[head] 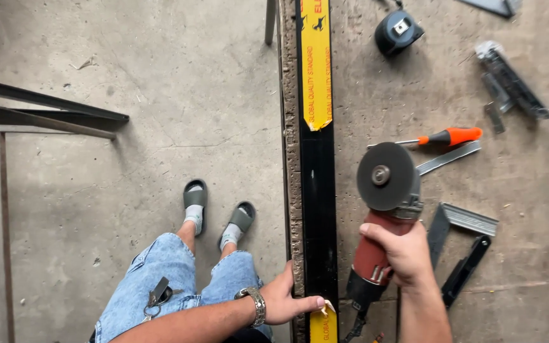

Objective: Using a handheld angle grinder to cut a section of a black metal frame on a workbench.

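We see everything through a single camera worn on the head, looking almost straight down past our own knees and feet to the concrete floor (160, 95) and the workbench edge (291, 159). It sits close enough that our left hand (284, 298) and right hand (405, 254) fill the lower frame. With only this one view, no second camera overlaps it.
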